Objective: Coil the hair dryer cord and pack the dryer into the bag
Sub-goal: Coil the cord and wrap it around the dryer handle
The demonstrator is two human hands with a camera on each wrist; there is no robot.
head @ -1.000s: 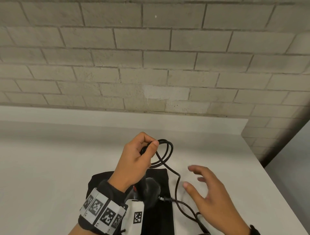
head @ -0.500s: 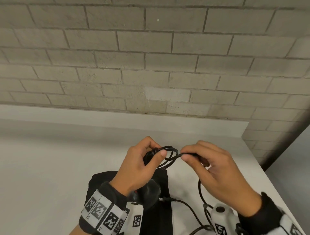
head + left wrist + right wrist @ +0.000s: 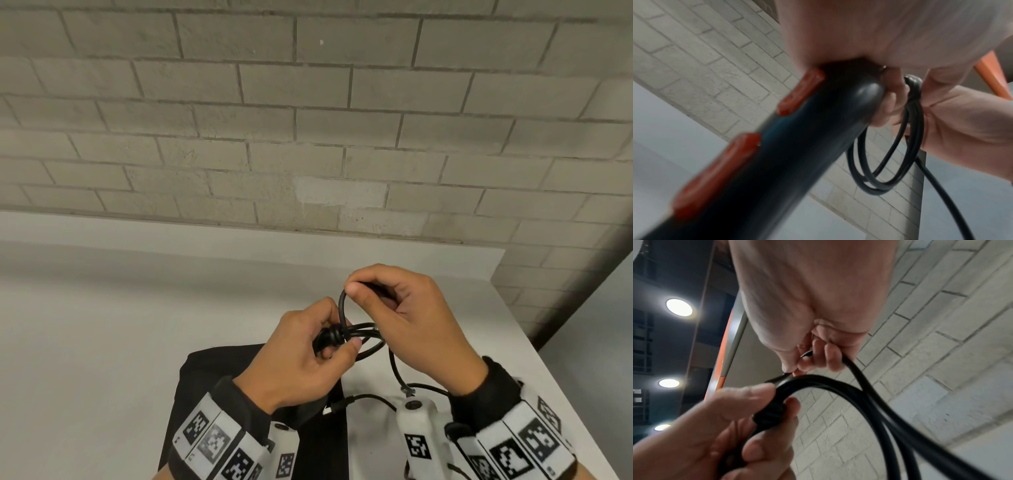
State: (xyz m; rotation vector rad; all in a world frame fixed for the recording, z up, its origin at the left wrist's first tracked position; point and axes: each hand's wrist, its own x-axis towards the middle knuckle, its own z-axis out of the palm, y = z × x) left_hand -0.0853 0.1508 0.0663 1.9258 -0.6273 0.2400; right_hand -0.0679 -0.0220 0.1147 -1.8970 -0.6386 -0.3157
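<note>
Now mid-coil, my left hand (image 3: 301,356) grips the loops, my right hand (image 3: 407,318) pinches the cord (image 3: 342,308); next, lay this turn on.

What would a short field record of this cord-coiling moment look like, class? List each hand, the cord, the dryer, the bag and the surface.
left hand: grips the dryer handle and the gathered loops
right hand: pinches a raised stretch of cord
cord: black, partly coiled, the rest trailing toward the wrists
dryer: black handle with red buttons, held in the air
bag: black, flat on the table
table: white, against a brick wall
</note>
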